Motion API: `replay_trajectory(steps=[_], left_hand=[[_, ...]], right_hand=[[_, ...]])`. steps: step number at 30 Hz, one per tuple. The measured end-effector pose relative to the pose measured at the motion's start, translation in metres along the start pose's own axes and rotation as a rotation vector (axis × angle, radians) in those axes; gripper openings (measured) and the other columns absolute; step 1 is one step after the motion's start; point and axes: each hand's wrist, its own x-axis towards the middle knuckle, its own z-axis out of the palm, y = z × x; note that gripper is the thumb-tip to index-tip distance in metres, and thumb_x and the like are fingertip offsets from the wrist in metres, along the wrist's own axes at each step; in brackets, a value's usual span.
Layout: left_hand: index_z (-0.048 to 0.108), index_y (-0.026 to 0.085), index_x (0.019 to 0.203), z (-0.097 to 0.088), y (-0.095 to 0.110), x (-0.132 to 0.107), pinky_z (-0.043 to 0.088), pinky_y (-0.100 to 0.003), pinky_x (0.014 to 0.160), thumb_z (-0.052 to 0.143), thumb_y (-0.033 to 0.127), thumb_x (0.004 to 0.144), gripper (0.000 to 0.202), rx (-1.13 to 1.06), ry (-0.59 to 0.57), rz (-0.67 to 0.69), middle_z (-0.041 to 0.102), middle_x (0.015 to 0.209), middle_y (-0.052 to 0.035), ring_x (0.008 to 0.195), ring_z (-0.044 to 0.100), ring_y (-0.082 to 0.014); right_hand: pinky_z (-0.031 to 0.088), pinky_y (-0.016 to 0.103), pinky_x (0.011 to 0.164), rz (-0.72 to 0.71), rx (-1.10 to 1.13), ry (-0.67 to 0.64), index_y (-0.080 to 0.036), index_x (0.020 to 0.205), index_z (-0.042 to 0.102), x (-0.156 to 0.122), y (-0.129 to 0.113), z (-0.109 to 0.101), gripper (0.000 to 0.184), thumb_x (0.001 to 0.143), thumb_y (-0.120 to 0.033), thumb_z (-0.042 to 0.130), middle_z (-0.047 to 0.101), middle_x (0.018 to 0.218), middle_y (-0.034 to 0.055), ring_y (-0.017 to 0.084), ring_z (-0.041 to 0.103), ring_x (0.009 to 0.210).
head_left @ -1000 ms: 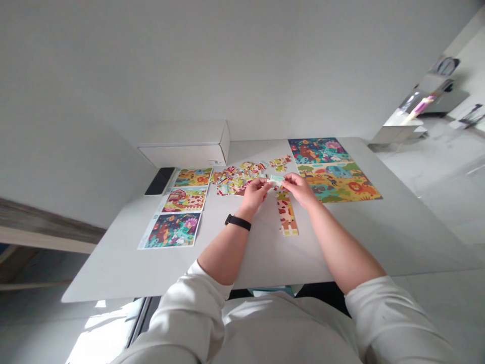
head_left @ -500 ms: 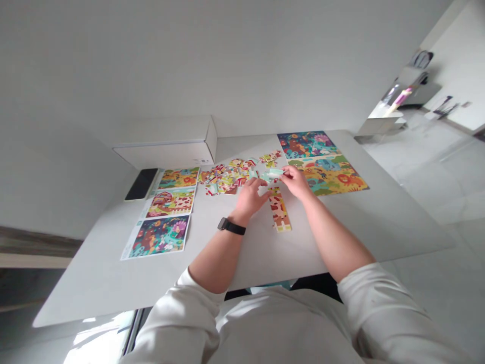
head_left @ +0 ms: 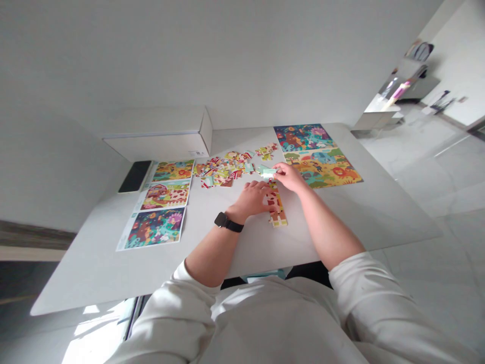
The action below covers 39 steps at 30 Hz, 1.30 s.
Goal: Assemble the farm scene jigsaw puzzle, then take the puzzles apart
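My right hand (head_left: 290, 177) pinches a pale green puzzle piece (head_left: 267, 173) at the far end of a short column of joined pieces (head_left: 278, 211) on the white table (head_left: 359, 217). My left hand (head_left: 254, 197), with a black watch (head_left: 229, 222) on its wrist, lies with its fingers flat on that column, holding it down. A heap of loose coloured pieces (head_left: 222, 171) lies just beyond my left hand.
Two finished puzzles (head_left: 316, 156) lie at the right. A sheet with three reference pictures (head_left: 161, 202) lies at the left, a black phone (head_left: 134, 176) beside it. A white box (head_left: 159, 134) stands against the wall. A shelf with objects (head_left: 401, 91) is at far right.
My left hand has let go of the green piece and dropped onto the joined column. My right hand keeps the piece and has brought it to the column's far end.
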Motion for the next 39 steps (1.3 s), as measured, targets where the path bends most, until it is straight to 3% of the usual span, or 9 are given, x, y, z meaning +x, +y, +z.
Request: replay_trajectory(steps=[7,21,26,39], left_hand=[[0.077,0.031,0.132,-0.004,0.01,-0.008,0.044,-0.052,0.114,0.084,0.06,0.087,0.054,0.048,-0.004,0.005,0.067,0.148,-0.0087,0.134,0.057,-0.0363],[0.064,0.028,0.153,0.008,-0.015,-0.002,0.035,-0.053,0.129,0.079,0.059,0.092,0.07,0.041,0.075,-0.022,0.058,0.164,-0.0096,0.151,0.049,-0.0363],[0.061,0.026,0.156,0.009,-0.016,0.001,0.037,-0.051,0.13,0.071,0.049,0.099,0.062,0.025,0.109,-0.038,0.059,0.163,-0.0101,0.152,0.05,-0.0341],[0.07,0.03,0.147,0.014,-0.02,0.006,0.039,-0.05,0.127,0.063,0.049,0.103,0.048,0.035,0.091,-0.054,0.063,0.159,-0.008,0.148,0.054,-0.0331]], right_hand=[[0.049,0.028,0.078,0.012,-0.116,-0.073,-0.023,0.116,0.075,-0.005,-0.003,0.002,0.026,0.09,-0.02,0.071,0.078,0.087,-0.0008,0.018,0.068,0.078],[0.055,0.032,0.092,0.0,-0.407,-0.04,-0.024,0.127,0.078,-0.008,-0.013,0.005,0.032,0.096,-0.018,0.071,0.081,0.106,0.0062,0.023,0.074,0.099],[0.055,0.034,0.096,-0.043,-0.445,-0.028,-0.022,0.124,0.08,-0.006,-0.007,0.007,0.03,0.095,-0.016,0.072,0.079,0.11,0.0091,0.024,0.072,0.101],[0.054,0.034,0.093,-0.045,-0.521,-0.064,-0.023,0.123,0.079,-0.008,-0.007,0.009,0.027,0.098,-0.017,0.071,0.075,0.115,0.0105,0.025,0.069,0.102]])
